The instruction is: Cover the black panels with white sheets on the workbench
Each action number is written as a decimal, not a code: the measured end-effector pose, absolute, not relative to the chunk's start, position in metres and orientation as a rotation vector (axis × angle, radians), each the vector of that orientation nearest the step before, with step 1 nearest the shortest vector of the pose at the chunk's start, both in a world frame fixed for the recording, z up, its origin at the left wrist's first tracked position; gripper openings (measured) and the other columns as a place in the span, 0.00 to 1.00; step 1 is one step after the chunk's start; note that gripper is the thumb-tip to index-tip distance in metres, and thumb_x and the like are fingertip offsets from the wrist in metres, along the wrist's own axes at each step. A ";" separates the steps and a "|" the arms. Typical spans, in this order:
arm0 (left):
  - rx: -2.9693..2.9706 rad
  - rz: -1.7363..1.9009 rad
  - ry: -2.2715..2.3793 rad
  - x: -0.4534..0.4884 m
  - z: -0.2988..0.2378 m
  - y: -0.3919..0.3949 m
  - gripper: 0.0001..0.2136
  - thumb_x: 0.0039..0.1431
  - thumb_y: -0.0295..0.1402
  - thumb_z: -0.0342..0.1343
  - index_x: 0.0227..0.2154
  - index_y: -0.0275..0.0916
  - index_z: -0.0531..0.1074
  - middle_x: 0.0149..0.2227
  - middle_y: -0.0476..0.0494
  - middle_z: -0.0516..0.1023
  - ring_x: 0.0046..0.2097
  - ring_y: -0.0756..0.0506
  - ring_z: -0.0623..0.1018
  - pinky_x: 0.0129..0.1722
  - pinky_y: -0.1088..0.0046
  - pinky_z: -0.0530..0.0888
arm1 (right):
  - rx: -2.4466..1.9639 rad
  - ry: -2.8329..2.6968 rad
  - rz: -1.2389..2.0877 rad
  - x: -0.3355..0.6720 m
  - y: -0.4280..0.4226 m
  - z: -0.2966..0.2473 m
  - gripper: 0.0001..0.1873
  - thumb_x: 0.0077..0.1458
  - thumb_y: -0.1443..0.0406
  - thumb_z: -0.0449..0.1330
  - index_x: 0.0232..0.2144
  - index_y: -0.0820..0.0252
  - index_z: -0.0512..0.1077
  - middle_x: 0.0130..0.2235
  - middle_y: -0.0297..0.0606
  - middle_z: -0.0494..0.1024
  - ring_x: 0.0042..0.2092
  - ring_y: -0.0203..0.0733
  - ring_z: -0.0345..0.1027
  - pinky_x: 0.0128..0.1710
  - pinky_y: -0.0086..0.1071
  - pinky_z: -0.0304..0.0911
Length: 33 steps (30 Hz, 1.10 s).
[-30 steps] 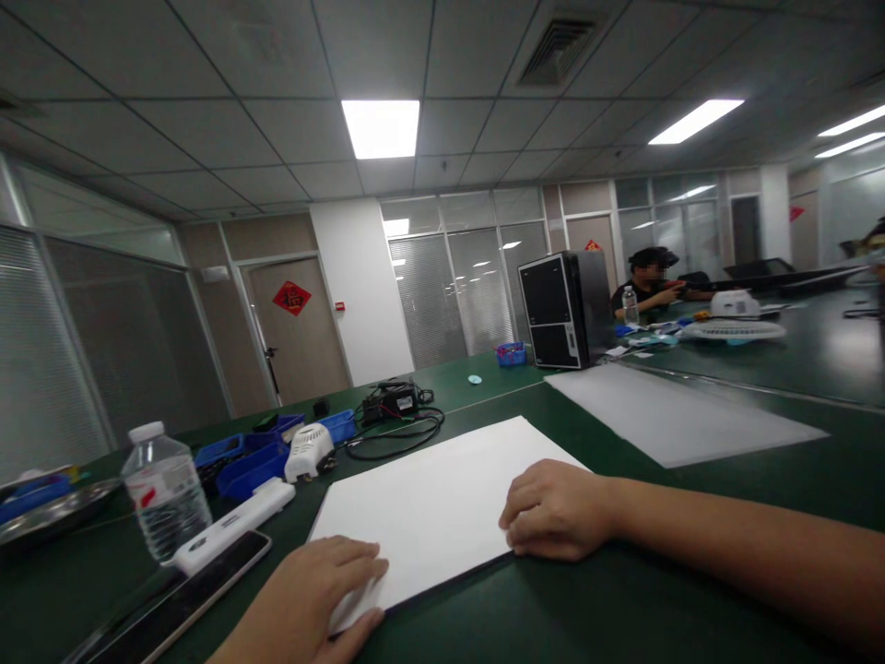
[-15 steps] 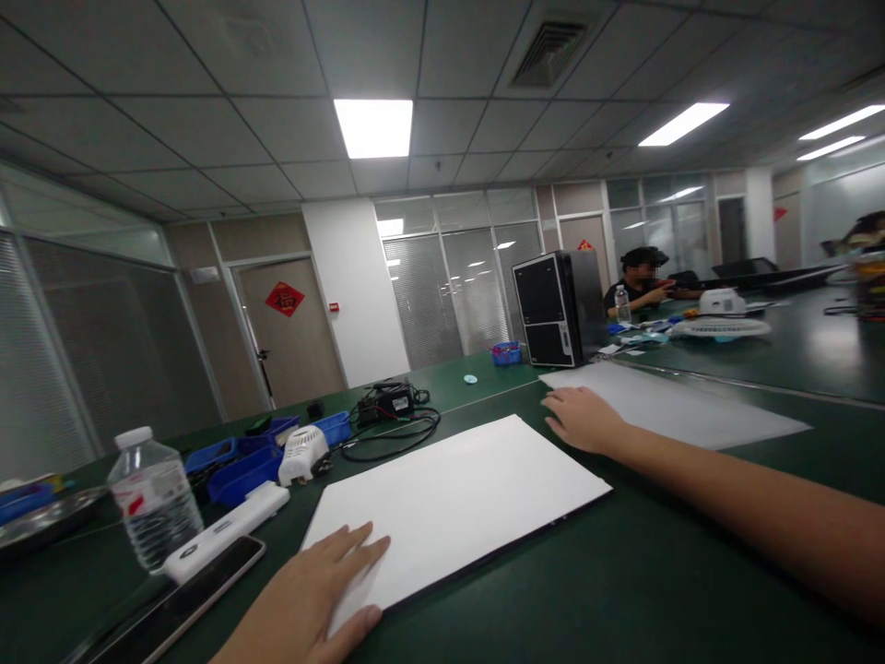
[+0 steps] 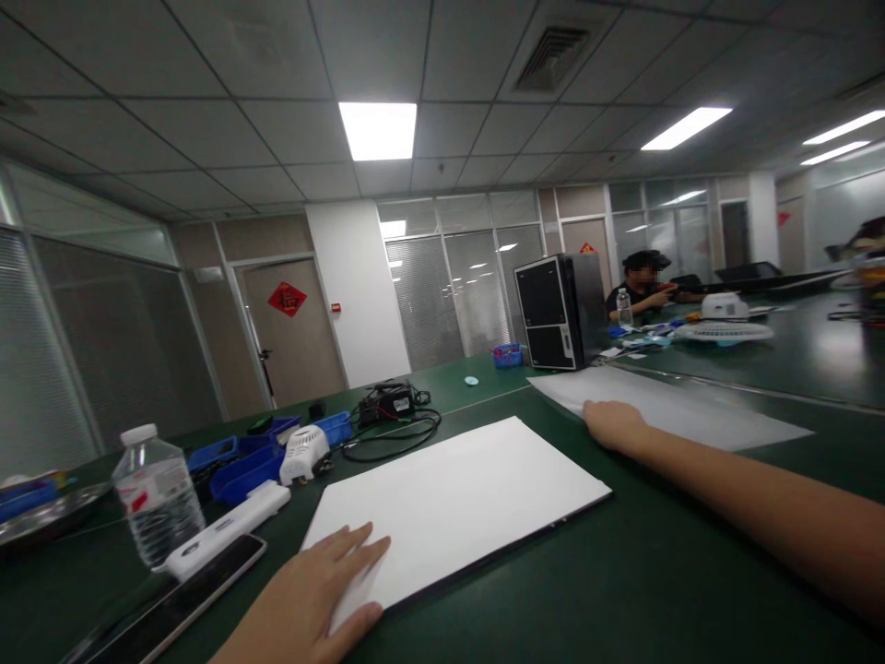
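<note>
A white rectangular board (image 3: 449,498) lies flat on the green table (image 3: 622,590) in front of me. My left hand (image 3: 311,599) rests flat on its near left corner, fingers stretched out. My right hand (image 3: 612,424) reaches forward past the board and sits on the near edge of a translucent white sheet (image 3: 678,410) that lies farther back on the right. Its fingers are curled at the sheet's edge; a firm grip is not clear.
At left stand a water bottle (image 3: 158,493), a white device (image 3: 228,530), a dark phone (image 3: 172,604), blue bins (image 3: 249,461), a small white fan part (image 3: 304,452) and black cables (image 3: 394,424). A black computer case (image 3: 560,309) and a seated person (image 3: 643,281) are at the back.
My right hand left the board's right edge, reached forward to the translucent sheet, then slid right along its near edge. The left hand's fingers flattened on the board.
</note>
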State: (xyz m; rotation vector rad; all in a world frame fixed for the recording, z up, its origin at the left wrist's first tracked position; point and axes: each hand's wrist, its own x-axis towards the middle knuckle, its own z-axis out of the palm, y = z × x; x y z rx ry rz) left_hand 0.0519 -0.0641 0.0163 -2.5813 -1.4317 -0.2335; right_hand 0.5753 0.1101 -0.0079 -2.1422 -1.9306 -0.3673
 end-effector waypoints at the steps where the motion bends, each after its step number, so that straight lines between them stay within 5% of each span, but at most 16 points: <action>1: -2.589 -0.217 -1.438 0.053 0.018 -0.065 0.27 0.62 0.53 0.51 0.63 0.60 0.60 0.65 0.48 0.65 0.63 0.33 0.68 0.58 0.45 0.71 | -2.142 -1.937 -0.380 0.573 0.109 -0.006 0.17 0.60 0.66 0.48 0.44 0.68 0.74 0.42 0.59 0.78 0.43 0.56 0.74 0.41 0.46 0.65; 7: -2.593 -0.177 -1.466 0.059 0.025 -0.069 0.27 0.62 0.54 0.50 0.63 0.59 0.60 0.65 0.47 0.64 0.63 0.33 0.68 0.58 0.45 0.70 | -2.033 -1.972 -0.509 0.557 0.094 0.011 0.18 0.60 0.71 0.46 0.49 0.66 0.69 0.44 0.54 0.78 0.44 0.54 0.74 0.42 0.42 0.64; 12: -2.550 -0.251 -1.457 0.057 0.018 -0.068 0.26 0.63 0.54 0.49 0.63 0.60 0.61 0.65 0.48 0.66 0.63 0.33 0.69 0.59 0.46 0.70 | -1.718 -2.178 -0.557 0.522 0.075 0.024 0.21 0.66 0.64 0.45 0.59 0.54 0.63 0.50 0.45 0.76 0.47 0.49 0.72 0.47 0.41 0.63; 17: -2.511 -0.371 -1.211 0.056 0.017 -0.071 0.28 0.61 0.51 0.52 0.64 0.60 0.59 0.67 0.48 0.63 0.65 0.31 0.65 0.60 0.43 0.68 | -1.059 -2.598 -0.330 0.481 0.044 0.027 0.22 0.65 0.61 0.51 0.60 0.55 0.66 0.55 0.44 0.74 0.56 0.48 0.66 0.56 0.45 0.59; 22: -2.457 -0.418 -1.082 0.067 0.028 -0.081 0.23 0.57 0.45 0.56 0.57 0.58 0.69 0.59 0.47 0.75 0.60 0.34 0.72 0.60 0.49 0.70 | -0.790 -2.803 -0.027 0.455 0.010 0.035 0.24 0.63 0.64 0.53 0.61 0.56 0.65 0.56 0.44 0.73 0.58 0.47 0.64 0.59 0.45 0.58; 27: -2.605 -0.183 -1.150 0.071 0.034 -0.081 0.26 0.60 0.46 0.55 0.62 0.58 0.62 0.64 0.47 0.68 0.62 0.33 0.70 0.58 0.48 0.71 | -0.607 -2.849 0.184 0.447 -0.006 0.040 0.25 0.61 0.68 0.53 0.60 0.57 0.66 0.58 0.43 0.72 0.59 0.45 0.63 0.60 0.44 0.58; 33: -2.664 -0.155 -1.257 0.063 0.032 -0.074 0.25 0.64 0.49 0.51 0.63 0.59 0.62 0.64 0.48 0.67 0.61 0.34 0.71 0.56 0.49 0.73 | -0.517 -2.840 0.198 0.447 0.001 0.033 0.27 0.59 0.55 0.59 0.58 0.59 0.68 0.59 0.45 0.71 0.59 0.48 0.63 0.60 0.45 0.58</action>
